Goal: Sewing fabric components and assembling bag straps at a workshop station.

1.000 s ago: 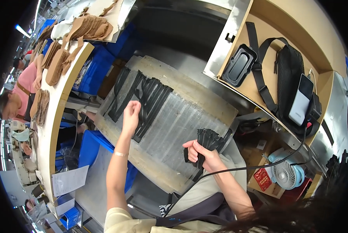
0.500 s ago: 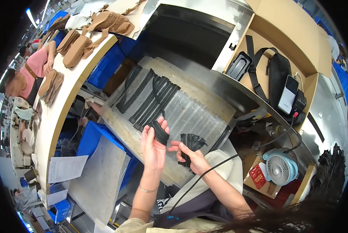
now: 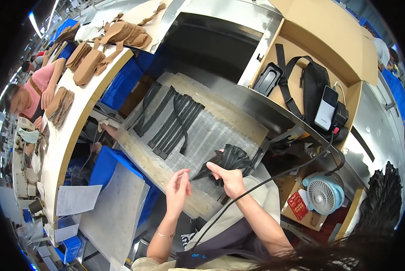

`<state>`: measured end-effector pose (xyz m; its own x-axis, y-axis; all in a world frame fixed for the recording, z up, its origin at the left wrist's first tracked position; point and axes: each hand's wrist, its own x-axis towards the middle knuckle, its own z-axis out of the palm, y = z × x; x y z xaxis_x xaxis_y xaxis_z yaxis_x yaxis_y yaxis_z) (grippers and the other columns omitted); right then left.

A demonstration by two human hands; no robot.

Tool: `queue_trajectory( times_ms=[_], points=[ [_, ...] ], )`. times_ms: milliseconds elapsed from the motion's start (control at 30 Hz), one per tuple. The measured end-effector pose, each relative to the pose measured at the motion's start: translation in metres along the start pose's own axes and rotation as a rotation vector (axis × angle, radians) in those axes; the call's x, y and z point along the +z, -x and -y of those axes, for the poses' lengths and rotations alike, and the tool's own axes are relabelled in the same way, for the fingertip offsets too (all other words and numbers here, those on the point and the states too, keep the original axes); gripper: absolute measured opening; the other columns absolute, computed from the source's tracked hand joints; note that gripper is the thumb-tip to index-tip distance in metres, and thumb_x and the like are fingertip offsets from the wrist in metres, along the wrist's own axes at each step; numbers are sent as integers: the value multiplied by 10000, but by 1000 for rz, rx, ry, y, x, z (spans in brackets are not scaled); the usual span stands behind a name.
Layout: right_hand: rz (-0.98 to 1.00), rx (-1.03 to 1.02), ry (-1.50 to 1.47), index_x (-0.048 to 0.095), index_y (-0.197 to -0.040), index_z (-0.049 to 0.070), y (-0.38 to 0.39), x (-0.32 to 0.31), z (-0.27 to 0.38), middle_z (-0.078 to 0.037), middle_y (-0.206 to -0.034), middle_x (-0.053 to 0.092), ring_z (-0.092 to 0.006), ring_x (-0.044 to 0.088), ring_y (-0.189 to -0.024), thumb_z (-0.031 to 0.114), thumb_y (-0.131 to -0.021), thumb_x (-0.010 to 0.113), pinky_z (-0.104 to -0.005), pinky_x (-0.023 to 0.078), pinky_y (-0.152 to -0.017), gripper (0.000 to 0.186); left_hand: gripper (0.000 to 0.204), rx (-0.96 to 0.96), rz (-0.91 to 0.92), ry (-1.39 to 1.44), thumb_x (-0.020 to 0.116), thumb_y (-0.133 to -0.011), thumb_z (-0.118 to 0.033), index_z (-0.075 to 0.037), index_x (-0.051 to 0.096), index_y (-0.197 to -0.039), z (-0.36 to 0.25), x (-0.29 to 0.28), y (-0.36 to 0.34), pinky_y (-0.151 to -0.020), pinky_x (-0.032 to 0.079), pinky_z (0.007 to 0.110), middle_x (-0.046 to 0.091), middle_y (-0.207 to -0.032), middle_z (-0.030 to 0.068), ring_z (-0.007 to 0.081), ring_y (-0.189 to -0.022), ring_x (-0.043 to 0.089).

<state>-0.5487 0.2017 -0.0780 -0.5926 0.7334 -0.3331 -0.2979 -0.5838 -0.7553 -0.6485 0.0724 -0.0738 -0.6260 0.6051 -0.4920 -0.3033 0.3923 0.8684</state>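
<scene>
My right hand (image 3: 225,178) grips a bundle of black zipper-like strips (image 3: 233,158), fanned out above the fingers, with the thumb across it. A single dark strip slants down-left from the bundle toward my left hand (image 3: 180,185). The left hand's fingers are curled with the tips close together beside that strip's end; whether they hold it I cannot tell. Under both hands lies a worn grey board (image 3: 175,86) with rows of black strips (image 3: 168,126) laid across its upper-left half, one lying loosely over the others.
A cardboard box (image 3: 317,27) holds a bag and devices. A cable crosses my right forearm. A blue fan (image 3: 322,194) sits low right. On the left are a workbench (image 3: 62,158) with brown cut pieces (image 3: 87,67), blue bins (image 3: 121,83) and a co-worker in pink (image 3: 33,95).
My left hand has moved down-right from over the laid strips, briefly held a black strip palm-up, and now has curled fingers. The bundle in my right hand has shifted and tilted.
</scene>
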Motion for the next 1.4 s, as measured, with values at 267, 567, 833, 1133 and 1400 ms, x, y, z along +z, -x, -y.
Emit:
queue_trajectory(
  times_ms=[267,567,833,1133,1400],
  points=[
    [169,-25,232,449,-1230,15,3,5,15,-6,-738,570,-45,460,-526,87,-804,677,-183,353,-466,489,168,528,262,-96,562,-867,-49,-2,565,-1028,8,5,-23,-749,448,306,615,-842,82,186,-802,564],
    [579,166,-395,383,-1260,-43,-12,-36,-32,-8,-783,490,-60,474,-664,552,-817,556,-205,377,-499,761,176,272,350,585,546,-891,-107,-21,542,-1044,-29,18,7,-508,473,271,615,-727,123,160,-553,560],
    [344,185,89,523,-962,34,-8,-23,0,-93,-1013,568,-155,566,-909,261,-951,439,-298,465,-795,242,187,41,549,174,484,-936,-170,7,543,-934,32,28,-7,-619,519,266,640,-838,114,149,-710,632],
    [511,257,-404,475,-757,43,-28,-44,6,4,-548,339,-92,323,-462,216,-933,476,-275,337,-480,247,273,687,-251,-467,530,-896,-242,30,555,-892,55,-4,-217,-664,446,319,572,-785,145,235,-721,562],
    [435,407,-308,550,-930,-67,-38,-65,7,41,-520,304,-54,268,-447,181,-912,525,-231,263,-429,250,265,439,-593,-836,717,-740,-243,-21,605,-831,20,-31,-352,-795,439,374,579,-923,160,281,-856,544]
  ],
)
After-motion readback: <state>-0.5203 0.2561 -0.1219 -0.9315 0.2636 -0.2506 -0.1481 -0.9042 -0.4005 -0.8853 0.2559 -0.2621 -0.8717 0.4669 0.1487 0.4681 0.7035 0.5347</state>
